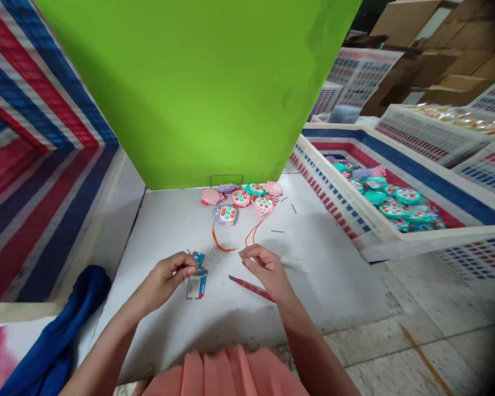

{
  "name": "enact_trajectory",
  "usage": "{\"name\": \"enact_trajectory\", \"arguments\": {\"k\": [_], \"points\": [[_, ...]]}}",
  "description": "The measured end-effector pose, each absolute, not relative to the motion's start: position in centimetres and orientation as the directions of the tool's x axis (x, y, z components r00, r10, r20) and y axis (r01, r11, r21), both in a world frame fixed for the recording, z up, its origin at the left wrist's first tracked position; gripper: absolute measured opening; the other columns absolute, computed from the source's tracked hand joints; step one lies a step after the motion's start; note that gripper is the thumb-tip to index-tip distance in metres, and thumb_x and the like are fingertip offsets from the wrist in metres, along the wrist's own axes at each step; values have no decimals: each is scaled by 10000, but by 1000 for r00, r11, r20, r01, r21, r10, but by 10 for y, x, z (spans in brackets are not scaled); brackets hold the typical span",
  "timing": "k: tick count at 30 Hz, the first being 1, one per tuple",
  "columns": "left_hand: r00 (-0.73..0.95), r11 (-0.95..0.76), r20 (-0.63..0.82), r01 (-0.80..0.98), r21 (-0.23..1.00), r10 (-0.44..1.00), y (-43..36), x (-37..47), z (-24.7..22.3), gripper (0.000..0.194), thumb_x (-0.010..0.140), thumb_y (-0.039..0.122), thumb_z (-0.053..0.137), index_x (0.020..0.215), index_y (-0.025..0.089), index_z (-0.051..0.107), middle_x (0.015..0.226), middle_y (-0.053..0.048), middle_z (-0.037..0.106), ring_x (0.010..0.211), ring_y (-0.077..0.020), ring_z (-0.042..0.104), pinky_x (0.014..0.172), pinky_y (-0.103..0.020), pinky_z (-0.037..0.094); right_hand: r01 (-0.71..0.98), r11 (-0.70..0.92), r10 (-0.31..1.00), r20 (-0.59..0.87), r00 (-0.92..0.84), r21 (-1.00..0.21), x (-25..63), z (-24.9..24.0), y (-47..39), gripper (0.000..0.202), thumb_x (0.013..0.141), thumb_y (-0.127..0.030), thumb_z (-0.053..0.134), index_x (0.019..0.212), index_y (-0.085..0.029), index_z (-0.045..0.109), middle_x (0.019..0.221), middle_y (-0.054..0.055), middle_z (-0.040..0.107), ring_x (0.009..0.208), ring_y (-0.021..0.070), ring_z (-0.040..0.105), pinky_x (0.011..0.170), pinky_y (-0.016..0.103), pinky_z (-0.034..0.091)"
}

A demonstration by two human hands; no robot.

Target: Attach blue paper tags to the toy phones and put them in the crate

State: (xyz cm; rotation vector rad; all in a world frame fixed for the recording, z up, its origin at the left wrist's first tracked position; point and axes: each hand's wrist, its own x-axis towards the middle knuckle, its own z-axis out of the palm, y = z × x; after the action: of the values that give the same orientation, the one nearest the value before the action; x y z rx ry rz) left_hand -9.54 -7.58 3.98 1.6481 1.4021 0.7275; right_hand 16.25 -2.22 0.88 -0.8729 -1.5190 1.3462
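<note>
My left hand [170,278] is closed in a pinch at the blue cards [194,286], one of which shows a white label; what its fingertips hold is too small to name. Across from it, my right hand [266,267] has thumb and forefinger curled near each other, and anything between them is too small to make out. Below the right hand lies a red-handled tool [251,287] with a dark tip. An orange cord [219,242] runs from a purple toy [226,214] with coloured dots. Another orange cord loop [253,233] lies just above the right fingertips.
Several pink, red and teal toys [241,198] sit by the green panel [223,93]. At right stands a white basket [371,247] of teal toys [406,195]. Thin brown sticks [278,231] lie on the white table [325,275]. Blue cloth [72,313] is at left.
</note>
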Motion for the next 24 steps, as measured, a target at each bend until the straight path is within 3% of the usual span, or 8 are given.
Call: {"name": "enact_trajectory", "arguments": {"k": [3, 7, 11, 14, 20, 24], "points": [[332, -48, -138, 494, 868, 933, -83, -83, 33, 234, 894, 338, 432, 810, 175, 577, 762, -15, 584, 715, -134, 526, 677, -234, 412, -364, -39, 943, 86, -321, -931, 150, 10, -26, 154, 753, -333, 678, 754, -212, 583, 879, 38, 675, 879, 192, 619, 839, 366, 458], [298, -32, -228, 667, 744, 927, -84, -74, 14, 141, 805, 301, 561, 895, 200, 601, 885, -36, 604, 814, -180, 544, 733, -277, 419, -497, -203, 935, -16, -355, -843, 138, 13, -28, 249, 686, -379, 736, 718, -211, 556, 687, 3, 648, 703, 168, 625, 802, 389, 489], [96, 43, -264, 878, 477, 960, -79, -82, -13, 348, 644, 210, 677, 986, 203, 612, 1054, -86, 576, 1002, -270, 507, 857, -355, 404, -507, -236, 939, -59, -340, -829, 142, 10, -26, 196, 720, -345, 718, 757, -214, 576, 677, -19, 598, 689, 135, 595, 793, 349, 489], [67, 52, -273, 913, 406, 960, -77, -85, -24, 394, 619, 220, 681, 1005, 203, 604, 1074, -90, 553, 1023, -284, 493, 866, -361, 407, -496, -272, 932, -98, -348, -825, 143, 5, -26, 172, 729, -323, 713, 770, -213, 587, 683, -22, 586, 691, 126, 586, 783, 329, 486], [28, 99, -298, 910, 402, 954, -76, -82, -21, 379, 566, 232, 701, 919, 176, 576, 1023, -95, 563, 971, -277, 517, 812, -348, 420, -367, -269, 921, -126, -370, -890, 140, -2, -29, 191, 733, -357, 699, 773, -205, 591, 709, -9, 593, 674, 124, 567, 705, 293, 490], [-25, 214, -334, 811, 544, 942, -79, -86, -19, 277, 617, 203, 651, 869, 183, 540, 796, -23, 599, 764, -201, 563, 687, -291, 428, -190, -203, 904, -109, -413, -961, 142, -5, -30, 168, 757, -344, 664, 821, -192, 632, 687, -20, 570, 579, 92, 503, 561, 219, 439]]}}
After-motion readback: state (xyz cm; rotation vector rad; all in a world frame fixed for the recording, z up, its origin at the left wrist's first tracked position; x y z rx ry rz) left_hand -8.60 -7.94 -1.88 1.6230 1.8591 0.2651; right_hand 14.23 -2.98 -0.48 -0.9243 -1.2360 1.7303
